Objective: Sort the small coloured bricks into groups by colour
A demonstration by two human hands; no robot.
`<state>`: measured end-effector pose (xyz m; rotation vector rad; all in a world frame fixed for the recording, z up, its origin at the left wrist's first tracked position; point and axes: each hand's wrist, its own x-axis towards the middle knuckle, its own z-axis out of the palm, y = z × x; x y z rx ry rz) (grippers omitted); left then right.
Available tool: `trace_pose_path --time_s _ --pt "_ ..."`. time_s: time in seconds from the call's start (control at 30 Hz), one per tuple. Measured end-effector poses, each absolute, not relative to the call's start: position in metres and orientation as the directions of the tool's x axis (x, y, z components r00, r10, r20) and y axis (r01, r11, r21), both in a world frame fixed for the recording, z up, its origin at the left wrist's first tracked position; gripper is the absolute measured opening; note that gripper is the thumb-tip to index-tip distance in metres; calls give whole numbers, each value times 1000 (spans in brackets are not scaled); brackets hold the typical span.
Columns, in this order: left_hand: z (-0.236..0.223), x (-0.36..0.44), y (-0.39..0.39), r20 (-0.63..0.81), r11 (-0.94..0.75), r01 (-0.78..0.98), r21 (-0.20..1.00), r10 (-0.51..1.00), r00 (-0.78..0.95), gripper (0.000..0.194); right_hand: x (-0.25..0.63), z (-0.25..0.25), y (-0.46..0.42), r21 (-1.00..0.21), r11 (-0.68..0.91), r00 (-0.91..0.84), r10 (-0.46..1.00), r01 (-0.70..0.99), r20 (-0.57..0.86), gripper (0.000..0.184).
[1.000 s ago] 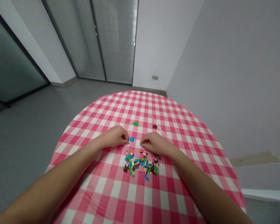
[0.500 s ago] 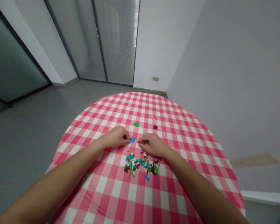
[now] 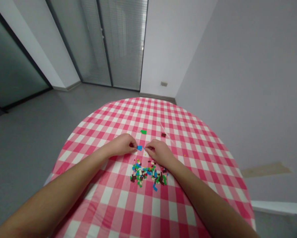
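Now my left hand (image 3: 121,145) has its fingers pinched on the blue brick (image 3: 139,148), centre of the frame; my right hand (image 3: 158,152) curls just beside it, its hold I cannot tell.

- Both bare forearms reach in from the lower corners, the left forearm (image 3: 59,185) and right forearm (image 3: 200,195) angling inward and meeting the hands low over the table's middle.
- The left hand (image 3: 122,145) is turned palm-down, fingers curled inward.
- The right hand (image 3: 159,152) mirrors it — knuckles up, fingers bent toward the left.
- The two sets of fingertips (image 3: 146,149) sit just apart, close together; any grip is too small to tell.
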<state>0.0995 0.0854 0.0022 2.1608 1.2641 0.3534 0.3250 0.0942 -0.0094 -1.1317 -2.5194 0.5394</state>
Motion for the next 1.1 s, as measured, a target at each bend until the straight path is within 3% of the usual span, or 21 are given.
trace_pose_path --time_s 0.2,0.7,1.1 --pt "6 100 84 -92 -369 712 597 850 518 17 325 -13 93 -402 676 -672 719 617 178 15" --pt "9 98 82 -104 -387 702 598 831 547 17 327 -19 90 -459 705 -677 689 542 259 17" --pt "4 96 85 -68 -430 669 606 810 582 18 330 -16 92 -424 730 -696 666 535 268 19"
